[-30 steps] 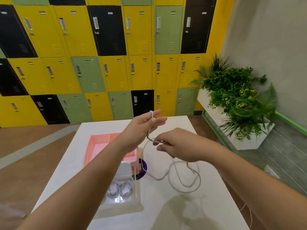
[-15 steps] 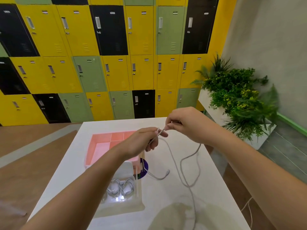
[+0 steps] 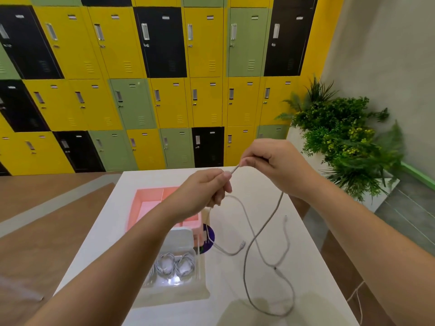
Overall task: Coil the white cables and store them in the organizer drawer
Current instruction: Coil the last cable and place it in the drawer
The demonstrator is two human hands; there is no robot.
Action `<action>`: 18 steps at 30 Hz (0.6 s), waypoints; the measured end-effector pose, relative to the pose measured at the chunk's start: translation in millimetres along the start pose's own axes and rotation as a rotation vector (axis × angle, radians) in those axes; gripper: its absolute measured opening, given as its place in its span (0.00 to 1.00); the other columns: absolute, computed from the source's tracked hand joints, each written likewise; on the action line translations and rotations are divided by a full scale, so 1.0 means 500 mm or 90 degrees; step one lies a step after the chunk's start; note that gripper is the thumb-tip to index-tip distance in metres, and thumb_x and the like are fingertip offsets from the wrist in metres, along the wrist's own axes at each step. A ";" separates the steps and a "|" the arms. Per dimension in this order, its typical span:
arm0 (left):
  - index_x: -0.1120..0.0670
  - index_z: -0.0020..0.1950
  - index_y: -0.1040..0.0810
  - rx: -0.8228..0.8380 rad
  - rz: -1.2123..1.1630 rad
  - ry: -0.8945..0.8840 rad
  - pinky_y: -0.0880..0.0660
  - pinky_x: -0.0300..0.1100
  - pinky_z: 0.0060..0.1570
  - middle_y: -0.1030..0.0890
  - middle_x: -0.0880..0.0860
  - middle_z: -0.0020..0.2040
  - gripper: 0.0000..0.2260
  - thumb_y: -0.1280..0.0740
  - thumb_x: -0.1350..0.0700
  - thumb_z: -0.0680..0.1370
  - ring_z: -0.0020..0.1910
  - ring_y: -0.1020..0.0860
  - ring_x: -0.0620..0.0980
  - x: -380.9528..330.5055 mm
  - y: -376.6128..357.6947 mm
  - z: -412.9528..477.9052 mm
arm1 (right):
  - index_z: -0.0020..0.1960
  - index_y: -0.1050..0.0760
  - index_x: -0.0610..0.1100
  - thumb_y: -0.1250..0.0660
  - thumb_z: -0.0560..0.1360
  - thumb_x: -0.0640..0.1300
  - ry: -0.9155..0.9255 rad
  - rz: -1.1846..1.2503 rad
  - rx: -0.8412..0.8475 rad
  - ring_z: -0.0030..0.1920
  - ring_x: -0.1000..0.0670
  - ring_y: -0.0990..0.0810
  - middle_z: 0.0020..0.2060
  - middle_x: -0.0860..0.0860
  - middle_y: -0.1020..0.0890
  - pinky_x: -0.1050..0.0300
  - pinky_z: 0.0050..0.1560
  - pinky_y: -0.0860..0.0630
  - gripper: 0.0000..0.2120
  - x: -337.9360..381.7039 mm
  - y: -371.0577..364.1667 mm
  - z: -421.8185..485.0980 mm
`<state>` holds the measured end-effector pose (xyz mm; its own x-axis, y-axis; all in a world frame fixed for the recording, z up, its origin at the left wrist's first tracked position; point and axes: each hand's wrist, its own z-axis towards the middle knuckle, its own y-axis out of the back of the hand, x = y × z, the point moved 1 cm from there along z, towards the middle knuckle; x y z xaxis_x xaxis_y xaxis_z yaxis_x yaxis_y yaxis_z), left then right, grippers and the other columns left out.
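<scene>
Yellow, green and black lockers [image 3: 164, 67] back a white table [image 3: 310, 250]. Left hand [image 3: 207, 191] and right hand [image 3: 270, 165] both pinch a white cable [image 3: 244, 269], its slack looping onto the table beside a clear drawer [image 3: 174, 296] holding coiled cables [image 3: 175, 265].

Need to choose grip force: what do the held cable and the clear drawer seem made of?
Cable: likely a braided or rubbery jacket, matte off-white; it hangs in limp loops. Drawer: probably hard clear plastic, glossy; coiled cables show through its walls and glare sits on it.
</scene>
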<state>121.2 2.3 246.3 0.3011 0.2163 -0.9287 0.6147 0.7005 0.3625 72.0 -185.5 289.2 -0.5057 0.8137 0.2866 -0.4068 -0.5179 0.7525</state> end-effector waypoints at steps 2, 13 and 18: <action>0.56 0.41 0.24 0.038 -0.011 0.005 0.34 0.37 0.32 0.27 0.46 0.26 0.17 0.45 0.51 0.84 0.27 0.32 0.43 -0.004 -0.002 -0.001 | 0.45 0.18 0.46 0.34 0.77 0.45 0.002 0.009 -0.008 0.39 0.65 0.26 0.37 0.65 0.26 0.72 0.40 0.34 0.07 -0.006 0.002 0.006; 0.59 0.43 0.27 0.100 -0.371 0.037 0.45 0.36 0.25 0.39 0.46 0.24 0.16 0.48 0.53 0.83 0.24 0.43 0.43 -0.010 -0.013 -0.001 | 0.50 0.20 0.48 0.37 0.79 0.39 -0.271 0.245 -0.030 0.33 0.58 0.26 0.35 0.54 0.20 0.64 0.36 0.28 0.08 -0.092 -0.072 -0.038; 0.59 0.50 0.25 0.078 -0.470 0.002 0.40 0.34 0.25 0.38 0.47 0.26 0.14 0.48 0.56 0.84 0.25 0.41 0.43 -0.041 -0.037 0.020 | 0.43 0.22 0.46 0.43 0.82 0.43 -0.448 0.380 0.061 0.29 0.51 0.26 0.32 0.47 0.21 0.57 0.34 0.27 0.14 -0.080 -0.151 -0.083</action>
<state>111.0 -21.6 259.5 -0.2235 -0.2785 -0.9341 0.7331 0.5835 -0.3494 91.3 -190.1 196.5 -0.0195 0.4083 0.9127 -0.1478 -0.9040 0.4012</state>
